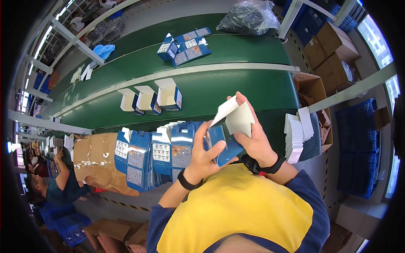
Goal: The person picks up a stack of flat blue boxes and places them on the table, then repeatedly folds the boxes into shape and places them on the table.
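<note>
A partly folded blue carton [218, 135] with white inner flaps is held between my hands, above the near edge of the green bench. My left hand [203, 157] grips its blue side, thumb across the panel. My right hand [258, 143] is closed round the other side, its thumb pressing by a white flap [240, 120] and its fingers behind. To the left of my hands stand rows of flat blue carton blanks [145, 158]. Beyond them, three erected cartons [168, 95] stand with white lids raised.
White folded card pieces [294, 137] are stacked at the right, near an open cardboard box [310, 86]. A metal rail [202, 67] crosses the green bench. Past it lie more blue cartons [185, 48] and a plastic bag [249, 17]. Brown paper [99, 158] and another person [63, 185] are at left.
</note>
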Available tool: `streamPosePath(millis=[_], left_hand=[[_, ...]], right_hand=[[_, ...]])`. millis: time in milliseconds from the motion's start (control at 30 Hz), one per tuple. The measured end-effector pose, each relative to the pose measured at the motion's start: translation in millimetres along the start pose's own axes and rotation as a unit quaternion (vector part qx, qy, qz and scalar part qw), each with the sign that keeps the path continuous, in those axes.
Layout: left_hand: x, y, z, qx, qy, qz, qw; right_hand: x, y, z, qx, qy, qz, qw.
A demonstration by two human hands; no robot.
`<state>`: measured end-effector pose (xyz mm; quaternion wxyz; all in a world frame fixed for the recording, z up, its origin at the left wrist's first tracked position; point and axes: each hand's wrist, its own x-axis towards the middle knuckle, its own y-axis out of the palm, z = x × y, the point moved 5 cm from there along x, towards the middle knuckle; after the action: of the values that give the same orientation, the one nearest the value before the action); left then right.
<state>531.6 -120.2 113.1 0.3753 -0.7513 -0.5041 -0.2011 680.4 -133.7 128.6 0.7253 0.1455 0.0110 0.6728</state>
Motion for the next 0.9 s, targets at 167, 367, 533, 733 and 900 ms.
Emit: streamPosePath(millis=[167,367,533,733,900], left_hand=[[2.7,-2.5,-6.0,0.030,0.023,0.036,0.999],[7.1,-12.6,0.7,-0.018,0.009,0.055,0.998],[23.7,-18.7,-5.6,0.014,-0.049,0.137,0.989],[9.1,-27.9,1.7,-0.075,0.016,0.085,0.993],[6.3,-34.7,1.7,-0.028,0.056,0.118,0.991]], right_hand=[[-9.1,1.7,6.7,0.031,0.028,0.045,0.998],[-7.7,0.7,-7.1,0.197,0.070,0.053,0.976],[-10.3,-1.0,-15.8,0.048,0.000,0.074,0.996],[-0.6,9.5,-12.9,0.031,-0.063,0.119,0.990],[6.3,22.7,-4.5,-0.205,-0.010,0.107,0.973]])
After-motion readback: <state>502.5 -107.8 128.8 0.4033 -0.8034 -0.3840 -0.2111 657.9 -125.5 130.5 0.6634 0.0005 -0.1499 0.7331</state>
